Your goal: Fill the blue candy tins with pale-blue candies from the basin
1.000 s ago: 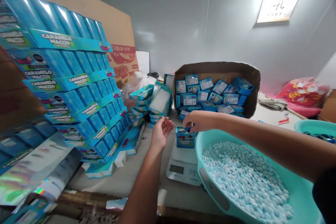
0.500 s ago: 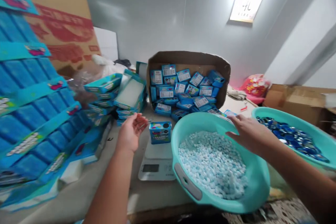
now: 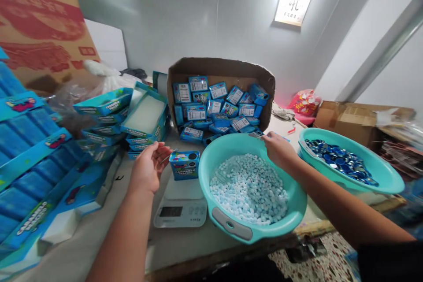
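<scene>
My left hand (image 3: pixel 150 168) is held palm up with its fingers loosely spread and nothing in it, just left of a small blue tin (image 3: pixel 184 165) that stands on a white kitchen scale (image 3: pixel 180 209). My right hand (image 3: pixel 280 150) hovers over the far right rim of a teal basin (image 3: pixel 231 224) filled with pale blue-and-white tablets (image 3: pixel 249 187). Its fingers point left toward the tins spilling from a cardboard box (image 3: pixel 220 68). A small dark flat piece (image 3: pixel 256 134) lies at the fingertips; whether the hand holds it I cannot tell.
A second teal basin (image 3: pixel 380 185) at the right holds dark blue round lids. Stacked blue display cartons (image 3: pixel 29 158) fill the left side, and open trays (image 3: pixel 143 114) lie behind the scale. Brown boxes (image 3: pixel 350 116) and a red bag stand at the back right.
My right hand left the tin on the scale and swung right over the tablet basin, now near its far rim. The view turned right, bringing the lid basin in. My left hand stayed beside the tin.
</scene>
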The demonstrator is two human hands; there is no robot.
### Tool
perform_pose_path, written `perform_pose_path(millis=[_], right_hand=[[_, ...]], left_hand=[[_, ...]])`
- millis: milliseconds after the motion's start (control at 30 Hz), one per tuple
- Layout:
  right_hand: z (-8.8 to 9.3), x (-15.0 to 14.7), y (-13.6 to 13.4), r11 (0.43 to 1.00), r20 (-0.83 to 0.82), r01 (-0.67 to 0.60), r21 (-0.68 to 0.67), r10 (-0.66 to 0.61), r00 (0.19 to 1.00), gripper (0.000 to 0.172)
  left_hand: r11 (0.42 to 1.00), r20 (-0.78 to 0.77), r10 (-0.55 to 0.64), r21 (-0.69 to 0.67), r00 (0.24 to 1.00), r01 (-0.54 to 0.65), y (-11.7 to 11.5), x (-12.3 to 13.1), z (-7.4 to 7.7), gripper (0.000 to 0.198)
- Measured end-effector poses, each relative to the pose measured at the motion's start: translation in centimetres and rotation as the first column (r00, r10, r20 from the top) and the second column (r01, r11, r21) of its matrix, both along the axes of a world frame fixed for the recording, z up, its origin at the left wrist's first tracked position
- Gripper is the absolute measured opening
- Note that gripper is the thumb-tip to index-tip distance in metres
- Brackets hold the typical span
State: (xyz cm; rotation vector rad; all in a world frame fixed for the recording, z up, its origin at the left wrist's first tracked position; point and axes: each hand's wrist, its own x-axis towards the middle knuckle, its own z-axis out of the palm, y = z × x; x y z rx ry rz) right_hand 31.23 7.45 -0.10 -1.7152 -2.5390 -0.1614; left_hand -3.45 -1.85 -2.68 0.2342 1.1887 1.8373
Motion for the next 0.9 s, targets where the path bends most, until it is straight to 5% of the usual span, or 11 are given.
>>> perform_pose_path(millis=[100, 167, 233, 300, 467, 600, 700, 900], right_hand=[[1.4, -2.7, -2.4, 0.933, -0.003, -0.353, -0.068, 0.353, 0.935, 0.034], [1.6, -4.6, -4.4, 0.776, -0.065, -0.540, -0.327, 0.552, 0.831, 0.042], [1.1, -6.0, -6.1, 0.606, -0.110, -0.568, -0.557, 0.624, 0.773, 0.056], [0.2, -6.7, -7.1, 0.534, -0.128, -0.561, -0.633, 0.642, 0.756, 0.060], [-2.2, -6.4, -6.8, 0.601, -0.139, -0.502, -0.622, 0.547, 0.826, 0.030], [-2.1, -6.1, -5.9, 0.657, -0.090, -0.451, -0.604, 0.506, 0.858, 0.021], [0.0, -7.0, -5.0, 0.697, -0.070, -0.484, -0.529, 0.533, 0.843, 0.019], [6.4, -12.6, -2.7, 0.689, -0.048, -0.681, -0.247, 0.694, 0.719, 0.020]], left_hand=[[1.000, -0.008, 0.006, 0.008, 1.000, -0.006, -0.1, -0.1, -0.1, 0.016], [1.000, -0.015, 0.013, 0.011, 1.000, -0.013, 0.0, -0.1, -0.2, 0.015], [1.000, -0.023, 0.015, 0.011, 1.000, -0.015, 0.0, -0.3, -0.4, 0.014], [1.000, -0.032, 0.011, 0.013, 0.999, -0.010, 0.0, -0.5, -0.6, 0.013], [0.999, -0.048, -0.005, 0.036, 0.999, 0.007, 0.1, -1.0, -1.5, 0.013], [0.999, -0.054, -0.016, 0.050, 0.998, 0.019, 0.3, -1.1, -2.0, 0.012], [0.999, -0.053, -0.018, 0.050, 0.998, 0.020, 0.4, -1.2, -2.1, 0.012], [0.999, -0.048, -0.015, 0.047, 0.999, 0.017, 0.4, -1.4, -2.0, 0.012]])
